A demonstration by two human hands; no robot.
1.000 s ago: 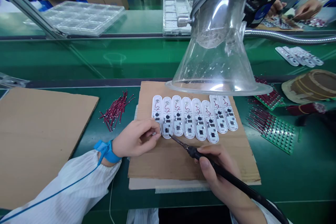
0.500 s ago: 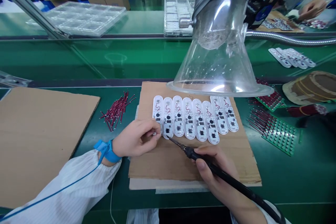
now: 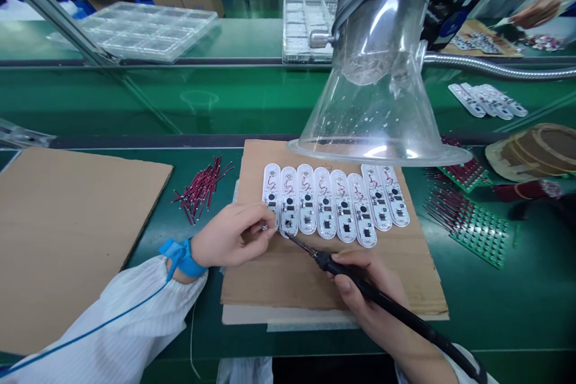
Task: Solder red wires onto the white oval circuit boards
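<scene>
My right hand [image 3: 366,282] grips a black soldering iron [image 3: 355,279], its tip at the lower end of the second white circuit board [image 3: 288,201] from the left. Beside that tip, my left hand [image 3: 238,234] is closed in a pinch at the lower end of the leftmost board [image 3: 270,186]. A small shiny bit shows between its fingers, too small to name. Several more white boards with short red wires stand side by side in a row on the cardboard sheet [image 3: 288,282]. A blue wrist strap [image 3: 183,258] with a cord circles my left wrist.
A clear fume hood [image 3: 378,114] hangs over the boards. Cut red wires [image 3: 203,189] lie left of the cardboard; green boards with pins [image 3: 481,231], a wire bundle [image 3: 526,189] and a round brown object [image 3: 535,150] lie right. Another person's hand [image 3: 537,12] is beyond the partition.
My hands and the soldering iron stay almost in place. Across the partition, the other person's hand has shifted slightly.
</scene>
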